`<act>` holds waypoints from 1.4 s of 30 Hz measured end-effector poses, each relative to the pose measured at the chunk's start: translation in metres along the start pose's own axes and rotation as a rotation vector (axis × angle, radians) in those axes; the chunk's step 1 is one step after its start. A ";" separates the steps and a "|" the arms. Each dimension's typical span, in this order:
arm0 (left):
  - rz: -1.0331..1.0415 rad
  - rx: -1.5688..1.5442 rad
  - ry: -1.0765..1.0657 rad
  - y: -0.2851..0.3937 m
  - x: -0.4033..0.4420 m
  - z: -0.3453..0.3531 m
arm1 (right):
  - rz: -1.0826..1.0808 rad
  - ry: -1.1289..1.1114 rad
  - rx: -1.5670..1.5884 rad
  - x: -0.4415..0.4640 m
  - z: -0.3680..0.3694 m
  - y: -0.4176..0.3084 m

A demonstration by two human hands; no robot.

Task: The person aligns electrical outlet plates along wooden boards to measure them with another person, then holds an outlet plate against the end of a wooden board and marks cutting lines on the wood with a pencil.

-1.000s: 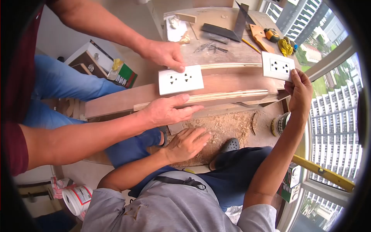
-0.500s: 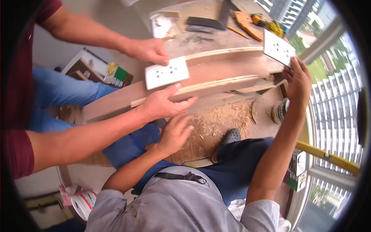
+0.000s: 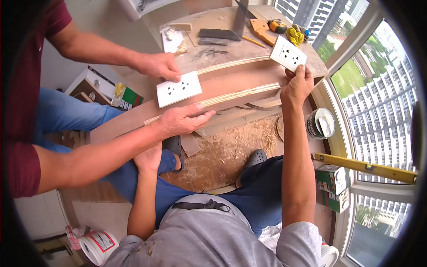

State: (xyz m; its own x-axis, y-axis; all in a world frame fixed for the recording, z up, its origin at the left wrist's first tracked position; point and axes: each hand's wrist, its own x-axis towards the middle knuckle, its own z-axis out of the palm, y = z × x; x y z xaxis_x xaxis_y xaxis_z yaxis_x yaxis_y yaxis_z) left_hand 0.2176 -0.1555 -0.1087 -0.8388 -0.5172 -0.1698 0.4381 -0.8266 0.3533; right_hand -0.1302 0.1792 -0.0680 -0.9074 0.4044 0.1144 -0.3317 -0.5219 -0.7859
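My right hand (image 3: 298, 84) grips a white power outlet (image 3: 288, 54) by its lower edge, at the right end of a wooden channel (image 3: 240, 80) with plywood-edged sides. My left hand (image 3: 149, 159) is at the lower left, below the channel; a co-worker's forearm covers its fingers. A second white outlet (image 3: 179, 89) lies over the channel's left part. The co-worker's one hand (image 3: 162, 66) pinches its upper edge, while the other hand (image 3: 184, 120) is beside the channel's near side, fingers apart.
On the bench (image 3: 218, 62) behind are a saw (image 3: 262, 31), a pencil (image 3: 253, 41), a tape measure (image 3: 276, 26) and a black block (image 3: 218, 34). Wood shavings (image 3: 235, 138) cover the floor. A bucket (image 3: 321, 123) and a yellow spirit level (image 3: 364, 167) stand by the window.
My left hand has moved down and left, behind the co-worker's forearm. The outlet in my right hand has come closer to the channel's right end. The view has shifted too.
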 end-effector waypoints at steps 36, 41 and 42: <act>-0.019 0.140 -0.044 0.019 0.050 0.017 | 0.141 0.160 0.137 0.041 0.022 0.024; -0.155 -0.065 -0.191 0.025 0.052 0.007 | 0.170 0.149 0.131 0.040 0.020 0.022; -0.127 0.054 -0.142 0.023 0.048 0.018 | 0.172 0.153 0.124 0.040 0.021 0.022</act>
State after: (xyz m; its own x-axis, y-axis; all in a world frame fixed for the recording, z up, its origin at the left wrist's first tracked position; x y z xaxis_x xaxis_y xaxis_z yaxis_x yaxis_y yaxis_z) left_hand 0.1818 -0.1952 -0.0925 -0.9251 -0.3698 -0.0863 0.3110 -0.8682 0.3867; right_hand -0.1796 0.1685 -0.0683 -0.9068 0.4055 -0.1155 -0.2133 -0.6774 -0.7040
